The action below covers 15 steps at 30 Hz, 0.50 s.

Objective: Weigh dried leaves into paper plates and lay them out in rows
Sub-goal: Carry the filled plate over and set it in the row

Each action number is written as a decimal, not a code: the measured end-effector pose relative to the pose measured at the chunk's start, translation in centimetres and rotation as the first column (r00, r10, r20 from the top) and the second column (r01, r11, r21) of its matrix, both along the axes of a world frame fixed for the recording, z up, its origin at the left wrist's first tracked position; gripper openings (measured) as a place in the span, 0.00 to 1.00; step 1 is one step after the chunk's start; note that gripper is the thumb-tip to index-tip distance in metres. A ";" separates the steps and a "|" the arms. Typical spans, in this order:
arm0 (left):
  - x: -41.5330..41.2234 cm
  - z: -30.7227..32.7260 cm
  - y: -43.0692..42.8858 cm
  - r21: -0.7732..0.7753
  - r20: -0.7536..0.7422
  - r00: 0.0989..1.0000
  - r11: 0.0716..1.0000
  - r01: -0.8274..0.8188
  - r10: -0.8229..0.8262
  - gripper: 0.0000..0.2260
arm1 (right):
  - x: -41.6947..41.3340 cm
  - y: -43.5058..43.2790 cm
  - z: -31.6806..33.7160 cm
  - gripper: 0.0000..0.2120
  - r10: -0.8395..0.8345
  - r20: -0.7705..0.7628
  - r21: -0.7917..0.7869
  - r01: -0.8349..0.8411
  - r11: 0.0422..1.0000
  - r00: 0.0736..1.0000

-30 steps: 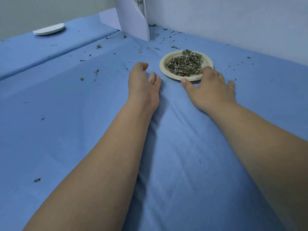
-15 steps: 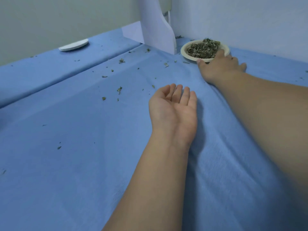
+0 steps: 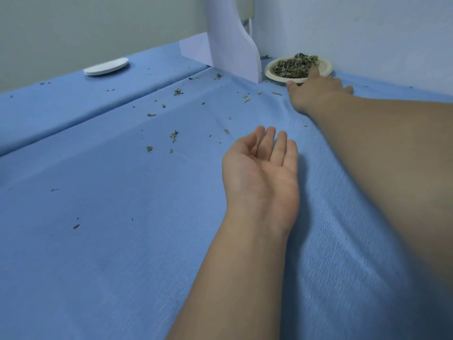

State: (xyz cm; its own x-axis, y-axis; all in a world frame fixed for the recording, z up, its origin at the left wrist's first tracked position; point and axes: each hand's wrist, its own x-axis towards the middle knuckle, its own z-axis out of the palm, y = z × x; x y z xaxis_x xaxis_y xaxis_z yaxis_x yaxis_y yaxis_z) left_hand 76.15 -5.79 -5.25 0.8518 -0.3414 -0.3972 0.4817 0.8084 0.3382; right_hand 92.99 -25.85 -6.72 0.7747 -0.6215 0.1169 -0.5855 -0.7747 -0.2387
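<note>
A cream paper plate (image 3: 272, 74) heaped with dried green leaves (image 3: 293, 67) stands in the far corner of the blue cloth, against the wall. My right hand (image 3: 316, 93) reaches out to it, thumb and forefinger touching the near rim, the other fingers spread flat on the cloth. My left hand (image 3: 263, 173) lies palm up in the middle of the cloth, fingers relaxed and holding nothing.
A white curved board (image 3: 232, 40) stands just left of the plate. A stack of white plates (image 3: 106, 67) lies at the far left by the wall. Leaf crumbs (image 3: 174, 136) dot the blue cloth (image 3: 110, 241). Walls close the back and right.
My right hand has pushed the plate away into the far corner beside the white board. My left hand drew back from the plate and turned palm up.
</note>
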 end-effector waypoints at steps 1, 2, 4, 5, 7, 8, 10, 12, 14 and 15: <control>-0.2 0.0 0.0 0.002 0.005 1.000 1.000 0.003 -0.003 0.15 | 0.1 0.0 0.0 0.38 0.007 -0.003 0.002 -0.007 1.000 1.000; -0.4 0.0 -0.1 0.002 0.010 1.000 1.000 0.009 -0.009 0.14 | 0.1 -0.1 0.1 0.38 0.009 -0.002 0.003 -0.009 1.000 1.000; -0.5 -0.1 -0.3 0.013 0.012 1.000 1.000 0.017 -0.017 0.15 | -0.1 -0.2 0.0 0.38 0.003 0.010 0.005 -0.003 1.000 1.000; -0.5 -0.1 -0.3 0.020 0.010 1.000 1.000 0.019 -0.020 0.15 | -0.1 -0.2 -0.2 0.39 -0.003 0.022 0.005 0.002 1.000 1.000; -0.6 -0.1 -0.4 0.034 0.013 1.000 0.999 0.023 -0.023 0.15 | -0.3 0.2 -0.3 0.41 -0.020 0.045 0.008 0.020 1.000 0.999; -0.7 -0.1 -0.6 0.043 0.015 0.999 0.999 0.030 -0.031 0.15 | -0.6 0.3 -0.4 0.41 -0.024 0.046 0.009 0.024 1.000 0.999; -0.9 0.1 -0.8 0.060 0.038 0.998 0.997 0.046 -0.048 0.15 | -1.2 0.4 -0.4 0.40 -0.014 0.020 0.005 0.013 1.000 1.000; -1.0 0.3 -1.0 0.129 0.092 0.994 0.990 0.050 -0.062 0.12 | -2.0 0.1 -0.5 0.40 0.019 -0.025 0.000 -0.019 1.000 1.000; -1.4 0.3 -1.7 0.390 0.230 0.964 0.920 0.032 -0.131 0.10 | -3.6 -0.9 -0.6 0.40 0.050 -0.080 -0.018 -0.052 0.998 0.996; -1.7 0.2 -2.0 0.583 0.316 0.928 0.812 -0.025 -0.198 0.12 | -4.6 -1.5 -0.7 0.40 0.065 -0.109 -0.021 -0.068 0.997 0.992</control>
State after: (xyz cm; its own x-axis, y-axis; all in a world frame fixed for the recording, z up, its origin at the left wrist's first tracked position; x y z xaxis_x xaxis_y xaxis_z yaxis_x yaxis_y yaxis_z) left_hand 74.40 -7.80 -5.08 0.9468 -0.2274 -0.2277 0.3010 0.3754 0.8766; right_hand 88.38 -27.36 -7.39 0.8230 -0.5663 0.0444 -0.5541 -0.8175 -0.1572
